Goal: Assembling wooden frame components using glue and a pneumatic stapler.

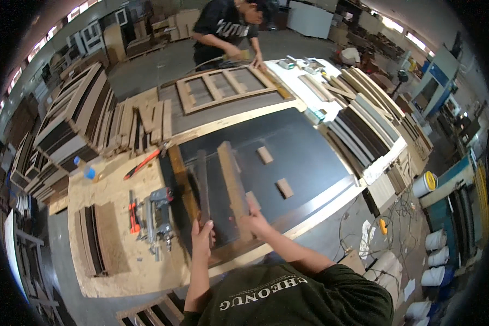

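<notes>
My left hand (202,237) is closed around the near end of a thin dark strip (202,185). My right hand (254,221) grips a wider light-brown wooden strip (232,182) near its close end. Both strips point away from me over a dark flat panel (315,157) and look a little blurred. On the panel are small wooden blocks, one farther off (264,155), one to the right (284,188) and one beside my right hand (252,200). Left of the dark strip, a brown wooden rail (183,182) lies along the panel's left edge.
Left of the panel, a nail gun (158,209), a red-handled tool (133,214) and red-handled pliers (142,164) lie on a plywood top (114,187). Stacked strips (358,136) stand at right. Across the table, another person (228,32) works at a slatted wooden frame (223,89).
</notes>
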Demonstrator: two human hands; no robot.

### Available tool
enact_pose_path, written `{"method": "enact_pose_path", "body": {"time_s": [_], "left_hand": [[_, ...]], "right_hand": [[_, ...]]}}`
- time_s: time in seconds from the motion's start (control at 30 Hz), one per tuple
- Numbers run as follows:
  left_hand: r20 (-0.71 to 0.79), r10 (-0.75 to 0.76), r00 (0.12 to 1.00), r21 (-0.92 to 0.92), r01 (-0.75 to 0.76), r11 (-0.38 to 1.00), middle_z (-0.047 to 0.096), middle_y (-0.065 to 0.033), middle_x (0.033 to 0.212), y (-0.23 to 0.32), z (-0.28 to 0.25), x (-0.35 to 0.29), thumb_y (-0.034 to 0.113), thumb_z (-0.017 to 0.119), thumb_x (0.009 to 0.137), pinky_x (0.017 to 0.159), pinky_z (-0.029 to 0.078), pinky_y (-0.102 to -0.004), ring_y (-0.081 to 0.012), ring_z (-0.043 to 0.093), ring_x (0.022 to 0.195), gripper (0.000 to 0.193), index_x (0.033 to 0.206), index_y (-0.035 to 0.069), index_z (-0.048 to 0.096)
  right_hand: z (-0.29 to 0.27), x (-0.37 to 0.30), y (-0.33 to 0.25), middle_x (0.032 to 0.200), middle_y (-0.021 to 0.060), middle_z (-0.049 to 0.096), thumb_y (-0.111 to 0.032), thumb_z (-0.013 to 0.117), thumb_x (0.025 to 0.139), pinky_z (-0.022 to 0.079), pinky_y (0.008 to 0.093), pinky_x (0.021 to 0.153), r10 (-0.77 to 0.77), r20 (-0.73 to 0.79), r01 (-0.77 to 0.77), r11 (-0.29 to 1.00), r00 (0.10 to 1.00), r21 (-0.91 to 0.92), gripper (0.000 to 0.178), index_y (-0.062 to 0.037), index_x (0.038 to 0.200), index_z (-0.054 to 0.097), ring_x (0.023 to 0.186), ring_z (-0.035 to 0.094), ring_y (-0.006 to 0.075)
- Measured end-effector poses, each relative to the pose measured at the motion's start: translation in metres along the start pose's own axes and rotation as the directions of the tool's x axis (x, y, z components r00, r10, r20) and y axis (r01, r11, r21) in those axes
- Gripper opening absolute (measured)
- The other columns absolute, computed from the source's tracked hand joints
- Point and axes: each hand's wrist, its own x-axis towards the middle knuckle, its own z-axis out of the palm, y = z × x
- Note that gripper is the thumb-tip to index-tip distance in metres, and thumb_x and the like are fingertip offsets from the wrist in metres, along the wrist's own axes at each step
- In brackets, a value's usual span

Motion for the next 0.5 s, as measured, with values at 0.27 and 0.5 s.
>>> {"method": "enact_pose_path", "body": {"time_s": [0.27, 0.5], "left_hand": [[-0.079, 0.538, 0.839, 0.997, 0.054, 0.062, 0.030, -0.0186, 0.143, -0.076, 0.046, 0.038, 0.035, 0.063, 0.081, 0.110, 0.019, -0.0547, -0.0381, 0.021, 0.138, 0.073, 0.139, 0.001, 0.035], [-0.011, 0.660, 0.751, 1.000, 0.002, 0.015, 0.033, -0.0197, 0.142, -0.097, 0.036, 0.054, 0.031, 0.064, 0.079, 0.111, 0.017, -0.0561, -0.0377, 0.024, 0.137, 0.074, 0.140, 0.003, 0.033]], "right_hand": [[-0.230, 0.055, -0.078, 0.145, 0.0206, 0.032, -0.046, 0.058, 0.083, 0.032, 0.0521, 0.104, -0.396, -0.084, -0.098, -0.014, 0.914, -0.995, 0.074, -0.0188, 0.145, 0.027, 0.129, 0.037, 0.0417], [-0.265, 0.061, -0.047, 0.151, 0.0175, 0.022, -0.055, 0.050, 0.085, 0.016, 0.0578, 0.111, -0.459, 0.019, 0.073, 0.102, 0.888, -0.992, 0.072, -0.0178, 0.144, 0.032, 0.138, 0.021, 0.0409]]}}
